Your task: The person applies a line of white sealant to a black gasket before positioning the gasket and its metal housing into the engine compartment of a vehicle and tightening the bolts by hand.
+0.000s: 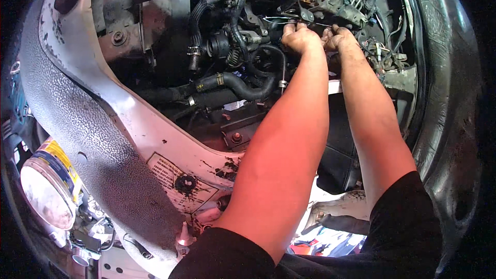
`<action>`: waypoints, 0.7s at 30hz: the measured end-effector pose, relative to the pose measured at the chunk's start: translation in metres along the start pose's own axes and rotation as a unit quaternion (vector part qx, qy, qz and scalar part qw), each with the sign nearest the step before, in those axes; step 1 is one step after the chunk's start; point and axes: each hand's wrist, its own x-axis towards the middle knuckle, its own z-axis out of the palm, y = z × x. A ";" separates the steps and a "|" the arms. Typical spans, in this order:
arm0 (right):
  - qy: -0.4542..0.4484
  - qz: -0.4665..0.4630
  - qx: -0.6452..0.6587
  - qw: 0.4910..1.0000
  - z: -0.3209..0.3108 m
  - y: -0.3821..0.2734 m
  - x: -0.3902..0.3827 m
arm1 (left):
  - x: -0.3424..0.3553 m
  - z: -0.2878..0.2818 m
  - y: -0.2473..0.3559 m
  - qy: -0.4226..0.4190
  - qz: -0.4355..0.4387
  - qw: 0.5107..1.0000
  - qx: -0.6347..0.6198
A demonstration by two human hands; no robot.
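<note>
Both my arms stretch forward into a vehicle's engine bay. My left hand (301, 37) is closed, its fingers curled at the far side of the dark engine parts. Close to its right, my right hand (338, 37) is closed too, with thumb and fingertips pinched together. A thin pale strand (276, 20) sticks out left of my left fingers, and a similar thin line shows between the two hands. What the fingertips grip is too small and hidden to make out. Just above the hands is a small rounded metal piece (307, 15).
Black coolant hoses (240, 87) with clamps curve left of my arms. Wiring bundles (382, 51) hang at the right beside the fender (436, 72). Nearer me runs the pale, grease-marked front body panel (165, 129). A tube with a nozzle (184, 237) and a round tin (49, 191) are at lower left.
</note>
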 end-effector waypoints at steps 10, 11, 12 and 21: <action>0.010 0.000 0.049 0.999 -0.002 -0.005 0.011 | -0.014 0.007 0.006 -0.014 -0.014 1.000 0.015; -0.001 0.029 0.041 0.999 0.012 0.001 0.004 | 0.002 0.008 0.009 -0.023 0.039 0.999 0.008; -0.011 0.034 0.031 0.999 0.026 0.009 -0.001 | 0.014 0.006 0.009 -0.021 0.051 0.998 0.000; -0.001 0.005 0.067 0.998 0.030 0.002 0.023 | 0.031 0.019 -0.021 0.008 -0.105 0.979 -0.173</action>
